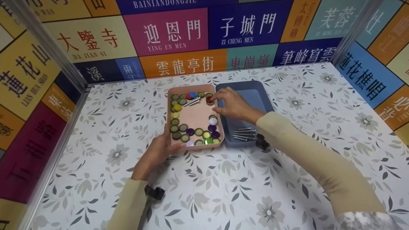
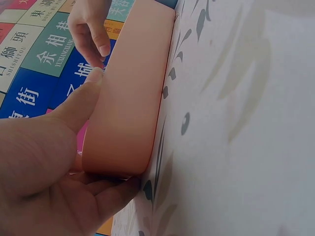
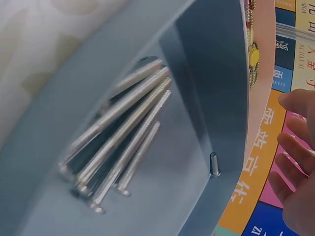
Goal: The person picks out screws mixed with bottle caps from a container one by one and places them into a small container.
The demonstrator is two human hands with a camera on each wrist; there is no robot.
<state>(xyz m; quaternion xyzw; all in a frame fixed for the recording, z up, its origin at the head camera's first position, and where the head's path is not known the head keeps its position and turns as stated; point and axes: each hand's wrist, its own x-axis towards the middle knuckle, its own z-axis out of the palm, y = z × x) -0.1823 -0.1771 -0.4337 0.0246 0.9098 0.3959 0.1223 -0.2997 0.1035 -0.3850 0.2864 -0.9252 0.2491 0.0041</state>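
Note:
A pink tray holds many bottle caps along its walls and a few metal screws near the far side. My left hand holds the tray's near left corner; in the left wrist view its thumb lies at the rim and its fingers bend round the corner. Over the tray's right wall, my right hand has its fingertips beside a red bottle cap. Its fingers are spread and loosely bent in the right wrist view, with nothing seen between them.
A blue tray stands against the pink one on the right. Several long screws lie at its near end, and another screw sits by its wall. Behind the floral tabletop rise panels with printed lettering.

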